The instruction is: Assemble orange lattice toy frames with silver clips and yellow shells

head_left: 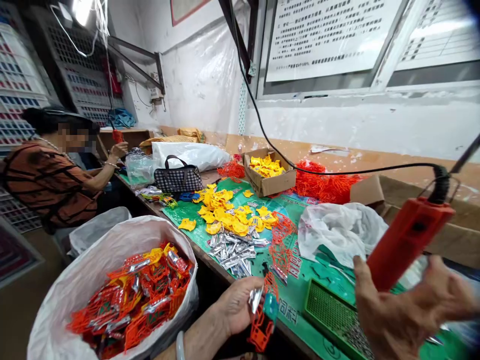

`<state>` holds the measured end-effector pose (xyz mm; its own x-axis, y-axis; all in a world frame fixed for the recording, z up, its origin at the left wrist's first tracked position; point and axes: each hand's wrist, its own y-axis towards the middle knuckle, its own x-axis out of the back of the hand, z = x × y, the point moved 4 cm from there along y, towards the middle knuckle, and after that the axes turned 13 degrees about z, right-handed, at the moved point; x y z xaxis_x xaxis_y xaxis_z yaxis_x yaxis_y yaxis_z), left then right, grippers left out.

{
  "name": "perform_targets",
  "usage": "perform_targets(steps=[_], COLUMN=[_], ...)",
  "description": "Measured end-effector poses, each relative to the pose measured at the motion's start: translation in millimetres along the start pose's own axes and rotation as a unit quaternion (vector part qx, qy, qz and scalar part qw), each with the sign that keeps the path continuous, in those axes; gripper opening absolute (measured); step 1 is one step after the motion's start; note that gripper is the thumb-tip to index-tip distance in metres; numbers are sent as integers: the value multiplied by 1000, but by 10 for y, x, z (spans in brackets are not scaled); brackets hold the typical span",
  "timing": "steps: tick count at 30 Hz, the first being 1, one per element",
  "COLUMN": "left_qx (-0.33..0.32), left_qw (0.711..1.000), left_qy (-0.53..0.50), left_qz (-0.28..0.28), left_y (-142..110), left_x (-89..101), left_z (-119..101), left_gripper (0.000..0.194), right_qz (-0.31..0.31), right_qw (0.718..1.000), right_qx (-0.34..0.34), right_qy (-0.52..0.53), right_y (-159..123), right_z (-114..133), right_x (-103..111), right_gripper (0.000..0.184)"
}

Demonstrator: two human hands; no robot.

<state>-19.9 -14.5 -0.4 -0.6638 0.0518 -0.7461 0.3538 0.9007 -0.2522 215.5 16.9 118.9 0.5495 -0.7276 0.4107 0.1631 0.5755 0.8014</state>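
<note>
My left hand (236, 306) is closed on an orange plastic frame piece (262, 325) with a silver foil bit and a teal part on it, held below the table's front edge. My right hand (408, 310) is wrapped round the lower end of an orange corded hand tool (407, 240), tilted up to the right, its black cable running up to the ceiling. On the green mat (292, 300) lie a pile of silver foil pieces (232, 250), yellow plastic pieces (228, 212) and orange frames (281, 245). A white bag (86, 270) at lower left holds several finished orange pieces.
A green mesh tray (330, 315) sits by my right hand, a crumpled white plastic bag (337, 230) behind it. A cardboard box (268, 185) of yellow pieces, a red heap (322, 182) and a checked handbag (178, 179) lie further back. A person in an orange top (48, 180) works at left.
</note>
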Motion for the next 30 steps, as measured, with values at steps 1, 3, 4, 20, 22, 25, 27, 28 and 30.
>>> perform_targets(steps=[1, 3, 4, 20, 22, 25, 27, 28, 30], left_qx=[-6, -21, -28, -75, -72, -76, -84, -90, -98], left_qw=[1000, 999, 999, 990, 990, 991, 992, 992, 992], left_qy=[-2, -4, -2, -19, -29, -35, -36, -36, -33], left_qz=[-11, -29, -35, -118, -115, -103, -88, -81, -69], left_y=[-10, -26, -32, -195, -195, -197, -193, -189, -175], left_x=[28, 87, 113, 420, 435, 392, 344, 325, 312], left_z=[-14, -41, -55, -341, -375, -430, -469, -491, -536], left_gripper=[12, 17, 19, 21, 27, 25, 22, 21, 20], right_qz=[-39, -24, 49, 594, 608, 610, 599, 591, 576], right_qw=[997, 987, 979, 793, 786, 790, 799, 804, 809], right_qx=[66, 161, 193, 126, 102, 66, 42, 30, 3], right_qy=[-20, -3, 29, -47, -43, -11, 31, 57, 117], right_y=[-45, -93, -88, -380, -435, -415, -307, -226, -28], right_z=[102, 285, 373, 1505, 1472, 1388, 1330, 1296, 1202], right_x=[-20, -209, -392, -2909, -2986, -3009, -2987, -2968, -2902], right_gripper=[94, 78, 62, 42, 36, 35, 36, 36, 36])
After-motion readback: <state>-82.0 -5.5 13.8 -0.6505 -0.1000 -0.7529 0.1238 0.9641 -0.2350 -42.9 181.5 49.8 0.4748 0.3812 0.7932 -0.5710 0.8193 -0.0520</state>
